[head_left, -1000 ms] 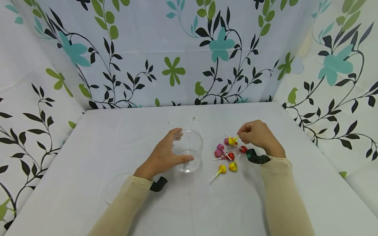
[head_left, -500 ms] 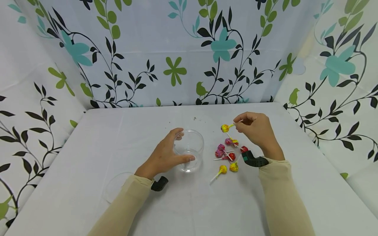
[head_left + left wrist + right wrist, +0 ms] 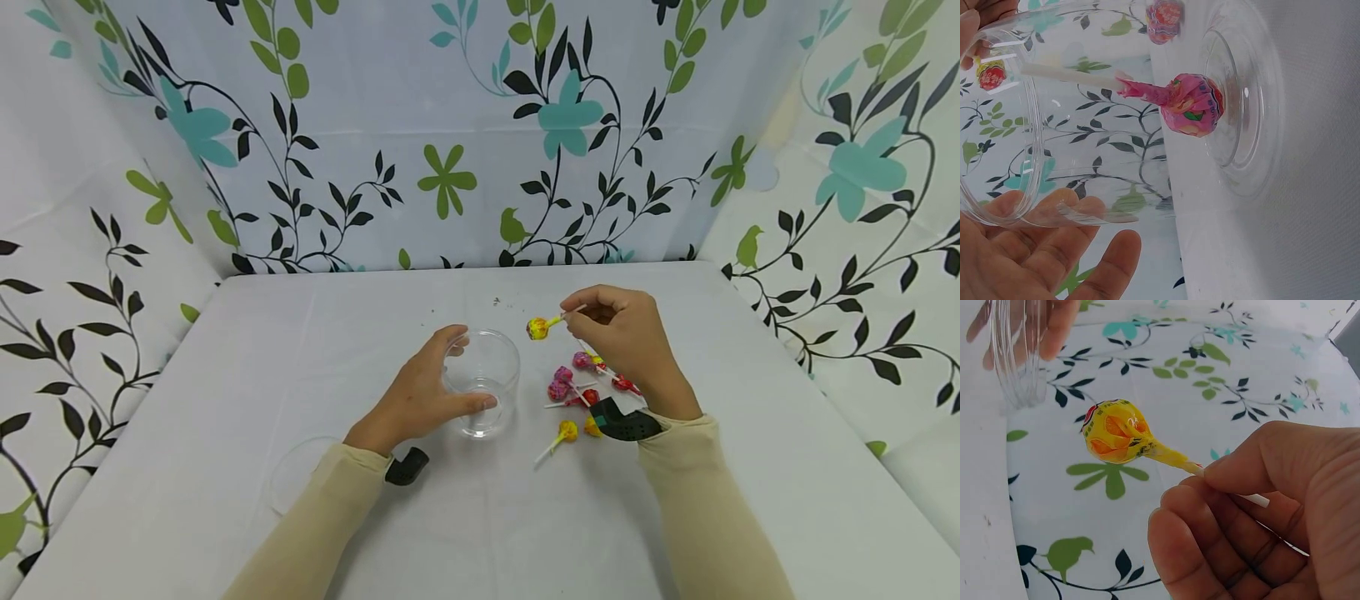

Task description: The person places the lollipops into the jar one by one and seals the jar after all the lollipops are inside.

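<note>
My left hand [image 3: 420, 392] curls round a clear plastic jar [image 3: 491, 367], with the thumb at its near side. Up in the air to the jar's right, my right hand [image 3: 626, 333] pinches a yellow-wrapped lollipop [image 3: 537, 328] by its stick. In the right wrist view the candy end of this lollipop [image 3: 1116, 431] points toward the jar's rim [image 3: 1019, 350]. A pink lollipop [image 3: 1191, 106] shows through the jar wall in the left wrist view; whether it is inside or behind is unclear there. Below my right hand lie pink lollipops [image 3: 559, 383], partly hidden.
A yellow lollipop [image 3: 567, 431] lies nearest the front of the pile, and a red one [image 3: 624, 383] lies under the right wrist. By the left sleeve lies a clear round lid [image 3: 296, 475]. Patterned curtains [image 3: 360, 125] stand behind the white table [image 3: 420, 533].
My right hand has lifted the yellow lollipop from the pile and carried it left toward the jar. My left hand stays on the jar.
</note>
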A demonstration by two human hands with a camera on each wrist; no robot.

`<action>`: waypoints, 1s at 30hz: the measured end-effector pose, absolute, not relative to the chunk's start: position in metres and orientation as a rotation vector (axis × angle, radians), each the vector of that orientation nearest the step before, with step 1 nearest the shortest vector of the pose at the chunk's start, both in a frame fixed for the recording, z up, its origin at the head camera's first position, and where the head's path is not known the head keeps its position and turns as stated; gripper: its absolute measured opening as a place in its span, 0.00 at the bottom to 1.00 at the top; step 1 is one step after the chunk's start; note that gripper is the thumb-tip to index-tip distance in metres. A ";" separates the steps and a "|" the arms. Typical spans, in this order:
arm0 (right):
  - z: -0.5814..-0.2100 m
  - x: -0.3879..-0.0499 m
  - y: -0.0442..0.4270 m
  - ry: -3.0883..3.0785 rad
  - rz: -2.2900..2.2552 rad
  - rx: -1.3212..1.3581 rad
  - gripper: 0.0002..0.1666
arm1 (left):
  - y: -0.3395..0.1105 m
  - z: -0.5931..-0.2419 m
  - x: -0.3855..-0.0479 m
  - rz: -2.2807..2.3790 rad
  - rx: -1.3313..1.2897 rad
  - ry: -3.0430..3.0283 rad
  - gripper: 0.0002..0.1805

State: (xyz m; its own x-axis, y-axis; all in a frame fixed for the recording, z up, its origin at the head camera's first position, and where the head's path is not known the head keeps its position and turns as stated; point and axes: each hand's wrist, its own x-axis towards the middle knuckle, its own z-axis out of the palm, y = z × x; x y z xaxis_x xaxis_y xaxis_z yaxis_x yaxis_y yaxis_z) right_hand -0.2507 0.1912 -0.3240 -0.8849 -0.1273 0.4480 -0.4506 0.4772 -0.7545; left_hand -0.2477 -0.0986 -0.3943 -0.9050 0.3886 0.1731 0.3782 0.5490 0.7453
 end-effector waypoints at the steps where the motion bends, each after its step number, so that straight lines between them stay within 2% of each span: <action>1: -0.324 -0.250 0.189 -2.399 1.376 0.493 0.07 | -0.099 -0.394 -0.248 1.322 0.682 2.753 0.59; 30: -0.335 -0.246 0.155 -2.520 1.431 0.658 0.08 | -0.097 -0.394 -0.248 1.318 0.639 2.749 0.59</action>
State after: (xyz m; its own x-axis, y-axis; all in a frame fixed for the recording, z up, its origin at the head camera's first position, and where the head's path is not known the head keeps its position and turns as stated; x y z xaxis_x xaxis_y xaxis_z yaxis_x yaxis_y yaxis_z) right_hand -0.2465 0.1550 -0.3350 -0.8884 -0.2913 0.3547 -0.4539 0.4425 -0.7734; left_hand -0.2480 -0.0971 -0.3940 -0.9155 0.3732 0.1501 0.3507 0.5579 0.7522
